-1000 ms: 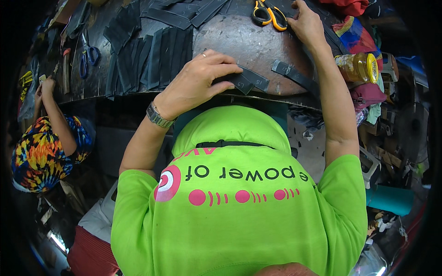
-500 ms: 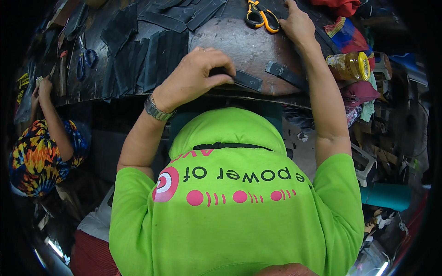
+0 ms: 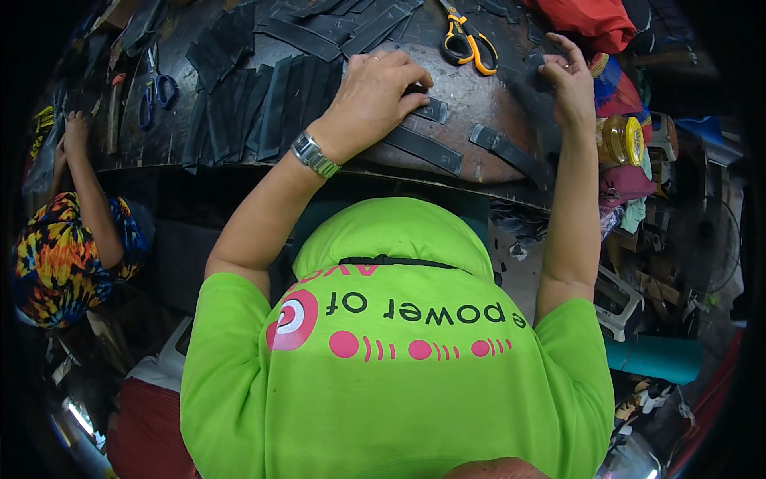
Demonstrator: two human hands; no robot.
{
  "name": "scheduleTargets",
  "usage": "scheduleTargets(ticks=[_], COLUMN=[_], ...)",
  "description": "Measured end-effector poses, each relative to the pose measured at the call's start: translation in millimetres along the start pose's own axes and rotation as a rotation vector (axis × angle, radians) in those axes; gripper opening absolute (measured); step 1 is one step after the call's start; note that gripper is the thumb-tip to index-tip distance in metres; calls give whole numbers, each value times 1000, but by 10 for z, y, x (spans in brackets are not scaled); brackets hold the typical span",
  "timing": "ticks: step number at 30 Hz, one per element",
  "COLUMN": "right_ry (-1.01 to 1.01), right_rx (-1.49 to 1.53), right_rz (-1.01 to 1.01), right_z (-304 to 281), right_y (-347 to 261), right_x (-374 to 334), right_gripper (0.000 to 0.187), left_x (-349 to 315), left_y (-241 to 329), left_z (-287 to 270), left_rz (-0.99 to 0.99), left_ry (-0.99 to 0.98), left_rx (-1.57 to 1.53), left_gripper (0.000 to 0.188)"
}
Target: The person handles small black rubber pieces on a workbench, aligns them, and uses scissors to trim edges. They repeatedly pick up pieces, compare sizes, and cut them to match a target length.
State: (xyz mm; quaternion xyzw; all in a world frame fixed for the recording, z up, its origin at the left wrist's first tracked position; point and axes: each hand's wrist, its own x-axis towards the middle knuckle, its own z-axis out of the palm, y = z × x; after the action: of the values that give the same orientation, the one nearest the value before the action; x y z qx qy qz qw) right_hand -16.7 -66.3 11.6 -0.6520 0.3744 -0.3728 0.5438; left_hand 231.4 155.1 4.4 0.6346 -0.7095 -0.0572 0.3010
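My left hand (image 3: 375,100), a metal watch at its wrist, is curled over the table with thumb and fingers closed on a short dark strip (image 3: 433,110). Just below that hand a longer dark strip (image 3: 427,151) lies flat. Another dark strip (image 3: 499,148) lies slantwise between my two hands. Over the table's right side, my right hand (image 3: 570,84) is raised, its thumb and forefinger pinching the end of a dark piece (image 3: 535,62); its other fingers are lifted. Most of that piece blends into the dark tabletop.
Orange-and-black scissors (image 3: 471,48) lie between my hands at the far side. Piled dark strips (image 3: 275,104) cover the left, near blue-handled scissors (image 3: 157,92). A yellow-lidded jar (image 3: 626,141) and red cloth (image 3: 586,24) stand right. Another person's hand (image 3: 76,132) works at far left.
My left hand has moved up and right, leaving the longer strip on the table. My right hand has moved right and down, away from the orange-and-black scissors.
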Motion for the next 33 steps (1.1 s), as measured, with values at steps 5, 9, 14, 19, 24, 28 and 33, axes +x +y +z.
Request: scheduleTargets(ticks=[5, 9, 14, 19, 24, 28, 33], right_ry=[-361, -311, -291, -339, -346, -374, -372], right_rx=[195, -28, -63, 29, 24, -12, -11], right_rz=[175, 134, 83, 124, 115, 124, 136], right_z=[259, 551, 673, 794, 844, 853, 868], right_y=[-243, -240, -256, -232, -230, -246, -252], right_x=[-570, -711, -772, -791, -835, -836, -844], right_gripper=[63, 62, 63, 68, 79, 84, 84], left_x=[-194, -319, -340, -304, -374, -402, -422], left_y=[42, 66, 108, 135, 178, 205, 233], left_z=[-14, -59, -18, 33, 8, 9, 39], left_rz=[61, 103, 96, 86, 83, 84, 92], left_ry=[131, 19, 73, 110, 66, 43, 77], left_rx=[-44, -50, 23, -38, -86, -63, -28], left_gripper=[22, 16, 14, 16, 23, 27, 28])
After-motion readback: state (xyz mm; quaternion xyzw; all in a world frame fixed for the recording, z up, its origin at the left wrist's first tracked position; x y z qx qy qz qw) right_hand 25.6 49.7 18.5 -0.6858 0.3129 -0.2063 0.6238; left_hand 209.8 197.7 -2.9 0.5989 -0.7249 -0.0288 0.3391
